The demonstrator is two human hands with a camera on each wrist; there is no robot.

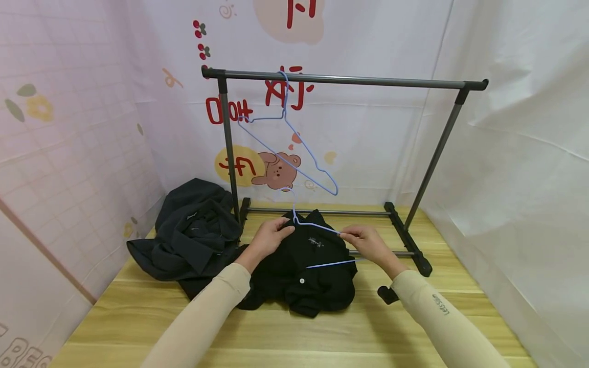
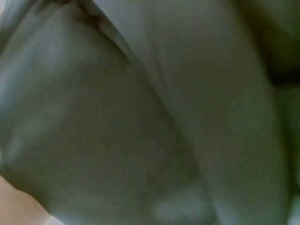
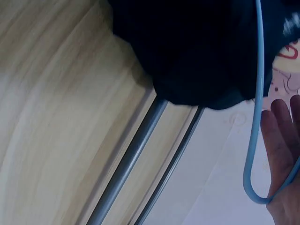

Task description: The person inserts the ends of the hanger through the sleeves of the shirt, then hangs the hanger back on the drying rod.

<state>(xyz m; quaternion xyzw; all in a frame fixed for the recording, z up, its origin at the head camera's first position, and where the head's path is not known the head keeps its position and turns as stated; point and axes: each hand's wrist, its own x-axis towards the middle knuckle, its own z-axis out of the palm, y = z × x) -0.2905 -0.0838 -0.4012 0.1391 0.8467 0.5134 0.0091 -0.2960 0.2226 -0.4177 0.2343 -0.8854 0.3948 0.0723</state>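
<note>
A black shirt (image 1: pixel 322 291) with a white button lies bunched on the table, its collar raised. My left hand (image 1: pixel 268 240) grips the shirt at the collar, thumb toward the hook of a blue hanger (image 1: pixel 317 225). Part of that hanger is hidden in the shirt; its lower bar crosses the front. With thumb and fingers, my right hand (image 1: pixel 365 243) pinches the hanger's right arm. In the right wrist view, the hanger's rounded end (image 3: pixel 251 185) passes by the right hand (image 3: pixel 283 159). Dark cloth (image 2: pixel 117 131), blurred, fills most of the left wrist view.
Behind the shirt stands a grey clothes rack (image 1: pixel 359 79) with another blue hanger (image 1: pixel 309 148) on its rail. A heap of dark clothing (image 1: pixel 193 235) lies left of the shirt. A small black item (image 1: pixel 387 295) is beside the right sleeve on the wooden table (image 1: pixel 340 340).
</note>
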